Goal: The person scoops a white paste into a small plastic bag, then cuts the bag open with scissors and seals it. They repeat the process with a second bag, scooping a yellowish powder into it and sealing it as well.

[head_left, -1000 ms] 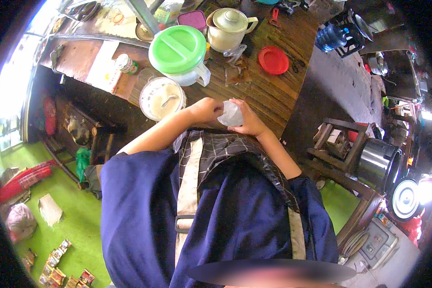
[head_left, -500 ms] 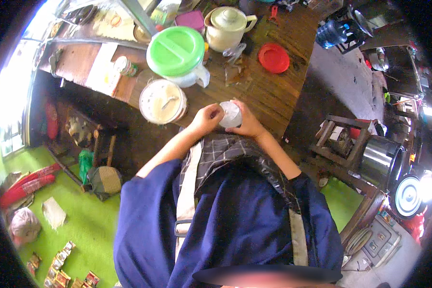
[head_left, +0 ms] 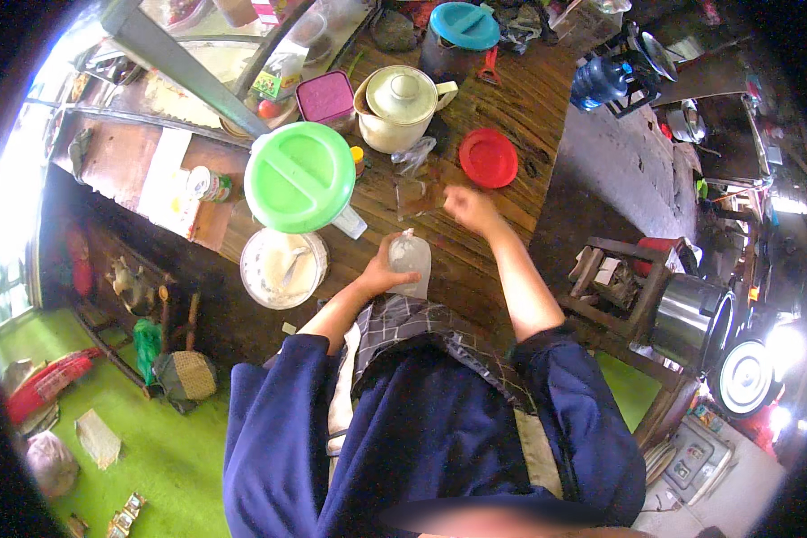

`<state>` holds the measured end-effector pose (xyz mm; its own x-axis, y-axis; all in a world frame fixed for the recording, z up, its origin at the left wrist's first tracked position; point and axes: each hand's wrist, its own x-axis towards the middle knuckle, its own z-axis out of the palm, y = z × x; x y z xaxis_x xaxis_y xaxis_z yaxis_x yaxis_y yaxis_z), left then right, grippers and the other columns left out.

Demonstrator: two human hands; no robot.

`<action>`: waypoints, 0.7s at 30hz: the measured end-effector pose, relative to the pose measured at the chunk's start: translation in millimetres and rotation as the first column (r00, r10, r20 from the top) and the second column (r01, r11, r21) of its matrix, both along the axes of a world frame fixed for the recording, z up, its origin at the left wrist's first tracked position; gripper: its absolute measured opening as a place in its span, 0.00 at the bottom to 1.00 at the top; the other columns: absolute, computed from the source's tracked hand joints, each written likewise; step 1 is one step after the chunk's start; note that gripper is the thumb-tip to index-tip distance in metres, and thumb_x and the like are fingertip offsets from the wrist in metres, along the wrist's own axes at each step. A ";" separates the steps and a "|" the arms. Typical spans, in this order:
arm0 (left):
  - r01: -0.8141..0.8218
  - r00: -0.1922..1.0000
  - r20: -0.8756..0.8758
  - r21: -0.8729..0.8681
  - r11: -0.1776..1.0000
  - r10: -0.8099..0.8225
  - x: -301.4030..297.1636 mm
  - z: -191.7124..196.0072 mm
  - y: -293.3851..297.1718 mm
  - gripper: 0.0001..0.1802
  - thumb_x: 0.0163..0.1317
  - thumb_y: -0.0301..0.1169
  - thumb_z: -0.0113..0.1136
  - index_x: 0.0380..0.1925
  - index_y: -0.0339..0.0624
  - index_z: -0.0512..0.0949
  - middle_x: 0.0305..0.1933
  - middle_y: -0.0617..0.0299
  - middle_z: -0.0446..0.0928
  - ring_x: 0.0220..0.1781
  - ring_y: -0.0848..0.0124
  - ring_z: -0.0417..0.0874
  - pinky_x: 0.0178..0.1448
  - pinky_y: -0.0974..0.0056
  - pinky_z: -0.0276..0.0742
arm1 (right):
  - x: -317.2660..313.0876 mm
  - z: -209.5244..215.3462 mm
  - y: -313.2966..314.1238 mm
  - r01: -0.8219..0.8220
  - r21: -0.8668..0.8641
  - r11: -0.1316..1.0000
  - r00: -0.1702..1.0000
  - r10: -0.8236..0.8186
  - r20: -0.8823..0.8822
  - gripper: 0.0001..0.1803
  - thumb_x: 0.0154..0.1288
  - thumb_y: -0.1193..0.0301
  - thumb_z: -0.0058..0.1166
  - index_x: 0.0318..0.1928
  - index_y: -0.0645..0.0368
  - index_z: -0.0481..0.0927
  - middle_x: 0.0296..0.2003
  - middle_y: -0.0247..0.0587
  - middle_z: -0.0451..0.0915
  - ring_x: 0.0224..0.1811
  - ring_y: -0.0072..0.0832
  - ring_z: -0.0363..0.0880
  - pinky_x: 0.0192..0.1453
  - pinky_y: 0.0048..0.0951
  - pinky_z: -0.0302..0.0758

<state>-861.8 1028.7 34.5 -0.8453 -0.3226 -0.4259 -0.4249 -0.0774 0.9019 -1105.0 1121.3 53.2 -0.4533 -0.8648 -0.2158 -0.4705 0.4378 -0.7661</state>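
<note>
My left hand [head_left: 386, 272] is closed around a small clear plastic bag [head_left: 412, 262] near the table's front edge. The bag is bulging and whitish, with its gathered top pointing away from me. Farther off and to the right, my right hand [head_left: 472, 211] hovers over the table with its fingers curled together. Anything in those fingers is too small and blurred to make out. Just left of it lies a flat clear packet [head_left: 412, 195]. A round tub [head_left: 253, 276] of pale powder with a spoon [head_left: 293, 263] in it stands left of my left hand.
Behind the tub rises a pitcher with a green lid [head_left: 299, 177]. Beyond are a cream teapot [head_left: 398, 112], a red lid [head_left: 489, 158], a purple-lidded box [head_left: 325, 97] and a blue-lidded container [head_left: 464, 27]. A can [head_left: 204, 184] stands at left. A steel pot [head_left: 686, 318] is at right.
My right hand has left the bag and moved away, over the table toward the red lid. My left hand alone now holds the bag. The view has shifted, showing more of the table's far end.
</note>
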 end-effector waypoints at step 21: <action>0.100 0.985 0.163 -0.250 0.963 -0.060 -11.5 9.1 -10.1 0.55 0.30 0.44 0.72 0.59 0.43 0.51 0.55 0.41 0.66 0.56 0.49 0.69 0.59 0.56 0.66 | -94.6 -1.6 -36.4 0.698 0.189 0.691 0.349 -0.558 0.753 0.21 0.56 0.58 0.55 0.46 0.58 0.75 0.44 0.38 0.77 0.45 0.30 0.74 0.50 0.36 0.67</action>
<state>-873.2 1018.6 43.6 -0.8041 -0.3719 -0.4639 -0.5545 0.1876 0.8108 -1199.6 1084.9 51.5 -0.6267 -0.4436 -0.6407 0.6204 0.2135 -0.7546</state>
